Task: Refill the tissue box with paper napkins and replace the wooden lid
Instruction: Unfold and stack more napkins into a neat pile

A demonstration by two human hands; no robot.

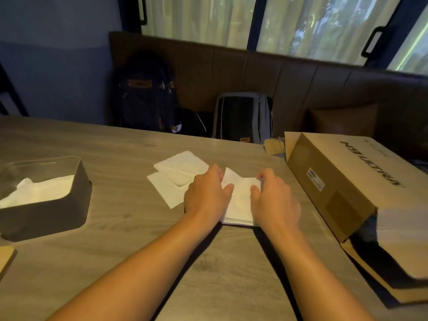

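Note:
A stack of white paper napkins (239, 200) lies in the middle of the table. My left hand (206, 193) presses on its left side and my right hand (273, 198) grips its right side, fingers curled on the far edge. More loose napkins (176, 174) lie just left of the stack. The dark tissue box (46, 212) stands open at the left with some white napkins (39, 189) inside. A corner of the wooden lid (5, 258) shows at the left edge, in front of the box.
A long cardboard box (335, 181) lies at the right, its near end open over dark packaging. Two backpacks (146, 93) (243, 117) rest on the brown bench behind the table (115, 239). Windows run along the back.

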